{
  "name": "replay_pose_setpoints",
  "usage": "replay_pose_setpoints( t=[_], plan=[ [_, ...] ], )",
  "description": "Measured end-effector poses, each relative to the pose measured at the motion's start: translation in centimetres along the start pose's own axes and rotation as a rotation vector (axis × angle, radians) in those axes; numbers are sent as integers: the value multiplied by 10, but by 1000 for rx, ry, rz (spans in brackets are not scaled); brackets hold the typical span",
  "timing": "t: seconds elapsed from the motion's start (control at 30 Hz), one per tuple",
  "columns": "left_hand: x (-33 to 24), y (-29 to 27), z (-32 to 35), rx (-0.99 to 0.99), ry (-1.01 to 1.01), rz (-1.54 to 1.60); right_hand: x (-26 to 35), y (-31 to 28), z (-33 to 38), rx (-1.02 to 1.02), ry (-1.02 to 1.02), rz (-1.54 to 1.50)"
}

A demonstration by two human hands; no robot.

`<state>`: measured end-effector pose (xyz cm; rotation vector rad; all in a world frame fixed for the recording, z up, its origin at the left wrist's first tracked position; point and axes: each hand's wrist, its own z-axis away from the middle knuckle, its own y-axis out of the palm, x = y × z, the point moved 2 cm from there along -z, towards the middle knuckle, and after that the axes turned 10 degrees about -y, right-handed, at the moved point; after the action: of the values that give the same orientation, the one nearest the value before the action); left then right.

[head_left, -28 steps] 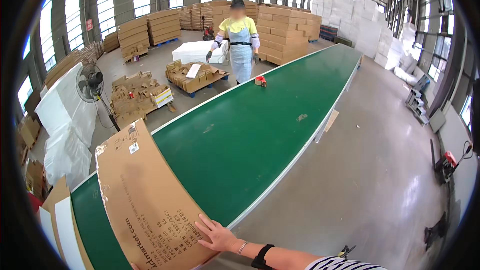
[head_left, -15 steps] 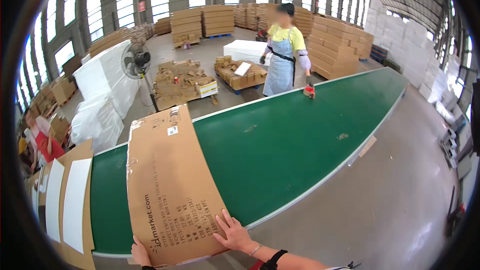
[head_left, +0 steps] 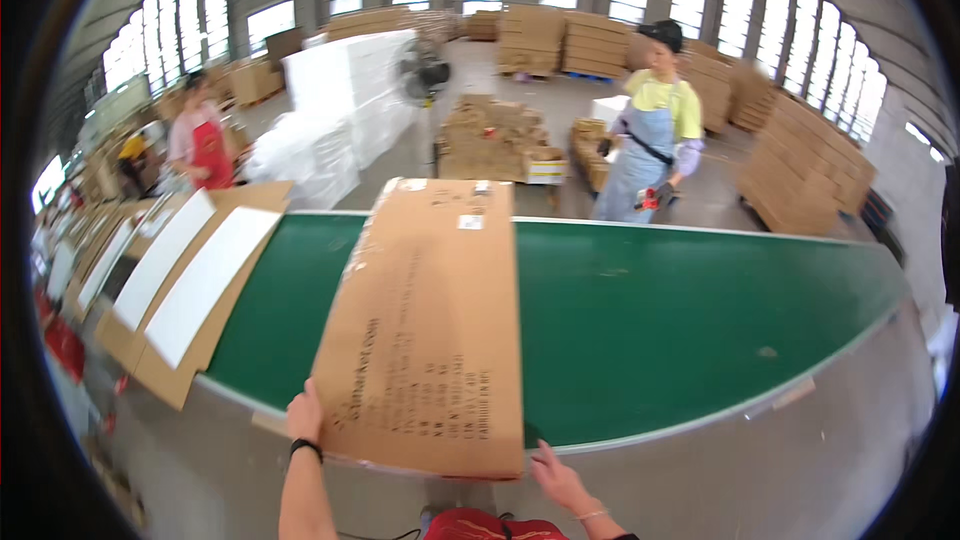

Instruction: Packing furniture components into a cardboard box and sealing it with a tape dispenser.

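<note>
Carton (head_left: 430, 330) across green conveyor (head_left: 690, 330), apparently closed; white panels (head_left: 213, 285) uncovered, likely still to box. Left hand (head_left: 305, 416) at carton edge, I can't tell if clamped; right hand (head_left: 562, 482) free, fingers apart.

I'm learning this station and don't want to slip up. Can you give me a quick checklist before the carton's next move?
1. Left hand at the carton's left edge: ok.
2. Right hand touching the carton: cannot tell; it is open beside the near right corner.
3. Carton wholly over the green belt: not ok, its near end overhangs.
4. Gap from the white panel at left: ok, belt shows between.
5. Co-worker across the belt not touching the carton: ok.
</note>
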<state>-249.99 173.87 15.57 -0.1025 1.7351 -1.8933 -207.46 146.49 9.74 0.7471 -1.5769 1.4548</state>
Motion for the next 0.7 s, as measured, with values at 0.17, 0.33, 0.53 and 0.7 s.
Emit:
replay_pose_setpoints(
  t=[0.17, 0.33, 0.53, 0.7],
  plan=[
    [-8, 13, -5, 3, -144, 67, -116, -31, 99, 44, 397, -389],
    [-9, -3, 10, 21, -245, 100, -145, -43, 159, 295, 673, -197],
    [-4, 8, 0, 46, -236, 114, -202, -26, 182, 364, 462, -45],
    [-7, 12, 0, 15, -240, 71, -239, -9, 211, 347, 308, 47]
  ],
)
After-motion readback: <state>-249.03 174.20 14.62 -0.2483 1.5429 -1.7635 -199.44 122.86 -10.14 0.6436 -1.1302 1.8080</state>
